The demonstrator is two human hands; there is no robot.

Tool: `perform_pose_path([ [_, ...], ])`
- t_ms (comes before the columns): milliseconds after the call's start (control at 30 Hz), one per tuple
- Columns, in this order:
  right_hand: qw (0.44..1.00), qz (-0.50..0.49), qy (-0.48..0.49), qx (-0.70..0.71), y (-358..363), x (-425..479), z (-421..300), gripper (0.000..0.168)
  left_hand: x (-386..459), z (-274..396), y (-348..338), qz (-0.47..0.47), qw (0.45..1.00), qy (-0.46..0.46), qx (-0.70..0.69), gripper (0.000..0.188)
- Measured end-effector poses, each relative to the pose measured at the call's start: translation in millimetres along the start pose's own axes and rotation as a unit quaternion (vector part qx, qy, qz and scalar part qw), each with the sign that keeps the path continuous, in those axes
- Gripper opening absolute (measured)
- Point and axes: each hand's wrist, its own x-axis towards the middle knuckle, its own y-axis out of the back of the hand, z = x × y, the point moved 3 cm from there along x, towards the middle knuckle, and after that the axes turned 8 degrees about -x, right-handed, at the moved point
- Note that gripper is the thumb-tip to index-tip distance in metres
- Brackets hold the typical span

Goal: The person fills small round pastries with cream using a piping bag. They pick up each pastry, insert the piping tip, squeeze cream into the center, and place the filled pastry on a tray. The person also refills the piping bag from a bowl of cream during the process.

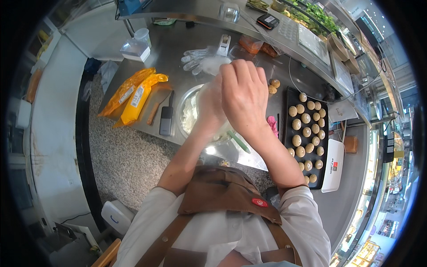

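Note:
Both my hands are raised over a metal bowl (180,113) holding a white, creamy mass (189,115). My right hand (245,93) is bent at the wrist with its back to the camera; its fingertips are hidden. Beside it my left hand (213,100) is blurred, partly covered by the right, and I cannot tell what it holds. Something whitish and translucent shows behind the hands, too blurred to name. A green-handled utensil (239,142) leans out at the bowl's near right edge. Crumpled clear plastic gloves (196,59) lie beyond the bowl.
Left of the bowl are two yellow piping bags (137,98), a wooden-handled spatula (153,113) and a grey handheld device (166,120). At right, a black baking tray (290,133) carries several round dough balls (306,132). A tape dispenser (224,45) stands behind, under a metal shelf (200,13).

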Motion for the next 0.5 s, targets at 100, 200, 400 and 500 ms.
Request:
perform_pose_path([
  [100,0.984,-0.055,0.099,0.135,-2.5,-13.1,-12.0,0.022,-1.6,-17.2,-3.8,-0.019,1.000,-0.008,0.016,0.022],
  [200,0.957,-0.113,0.165,0.212,10.1,-34.4,-30.1,0.021,-3.3,-25.3,7.2,-0.070,0.997,0.000,-0.021,0.024],
  [400,0.943,-0.021,-0.032,0.330,40.4,-48.3,-12.2,0.022,-9.6,-45.5,15.3,-0.063,0.993,-0.044,0.086,0.028],
  [500,0.745,-0.038,-0.434,0.506,-1.9,-60.7,49.9,0.022,-11.6,-44.9,13.3,-0.120,0.990,0.021,0.072,0.031],
])
